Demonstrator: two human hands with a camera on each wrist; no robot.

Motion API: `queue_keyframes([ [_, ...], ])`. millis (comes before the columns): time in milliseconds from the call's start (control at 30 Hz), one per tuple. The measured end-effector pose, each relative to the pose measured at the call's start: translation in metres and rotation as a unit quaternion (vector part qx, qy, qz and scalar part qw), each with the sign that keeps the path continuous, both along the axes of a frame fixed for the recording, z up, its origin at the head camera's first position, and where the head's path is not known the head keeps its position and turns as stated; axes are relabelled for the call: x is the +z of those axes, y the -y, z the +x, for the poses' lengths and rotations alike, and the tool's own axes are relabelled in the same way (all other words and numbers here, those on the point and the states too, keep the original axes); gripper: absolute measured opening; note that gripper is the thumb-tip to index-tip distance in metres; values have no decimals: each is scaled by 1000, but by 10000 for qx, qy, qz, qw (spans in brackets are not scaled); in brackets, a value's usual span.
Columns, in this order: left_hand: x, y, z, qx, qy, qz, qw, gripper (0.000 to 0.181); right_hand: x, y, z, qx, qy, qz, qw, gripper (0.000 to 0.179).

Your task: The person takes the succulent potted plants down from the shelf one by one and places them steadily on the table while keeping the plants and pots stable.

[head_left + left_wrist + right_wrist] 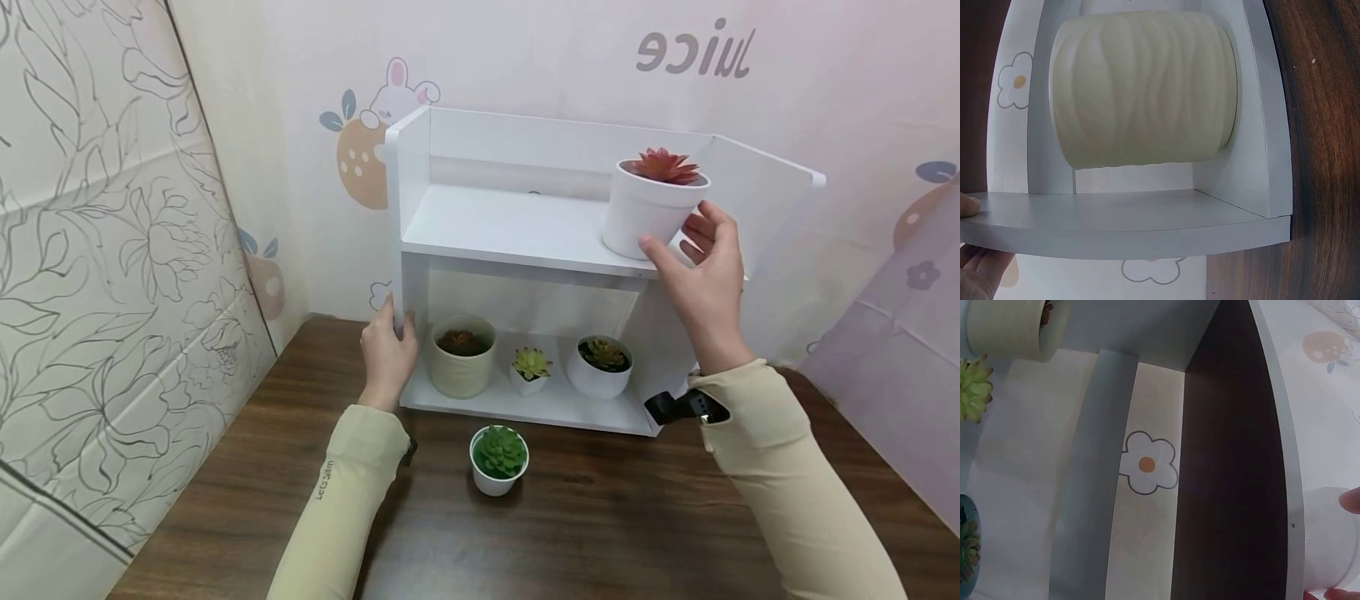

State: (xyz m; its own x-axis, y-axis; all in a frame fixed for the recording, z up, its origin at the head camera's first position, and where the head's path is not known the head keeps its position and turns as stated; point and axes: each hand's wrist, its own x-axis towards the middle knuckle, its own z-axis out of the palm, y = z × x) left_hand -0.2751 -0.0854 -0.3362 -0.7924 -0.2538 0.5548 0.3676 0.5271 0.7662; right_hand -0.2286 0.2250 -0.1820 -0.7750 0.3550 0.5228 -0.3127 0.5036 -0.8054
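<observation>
Pot [643,212] — white, red succulent [663,168] inside, right grip [708,287] holding its side

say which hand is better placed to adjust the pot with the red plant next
Probably the right hand: it holds the white pot with the red plant. The left hand grips the left side panel of the shelf unit, away from that pot.

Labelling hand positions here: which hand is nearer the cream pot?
Left. The left hand grips the side panel beside the cream pot; the right hand is farther off, holding the white pot with the red succulent.
</observation>
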Motion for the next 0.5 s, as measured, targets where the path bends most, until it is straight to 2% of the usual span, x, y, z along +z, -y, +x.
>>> queue_keyframes([
  [200,0,0,-1,10,-24,6,10000,42,5,1,-4,-94,91,79,9999,78],
  [500,1,0,2,3,59,28,10000,44,11,3,-13,-24,73,-6,10000,84],
])
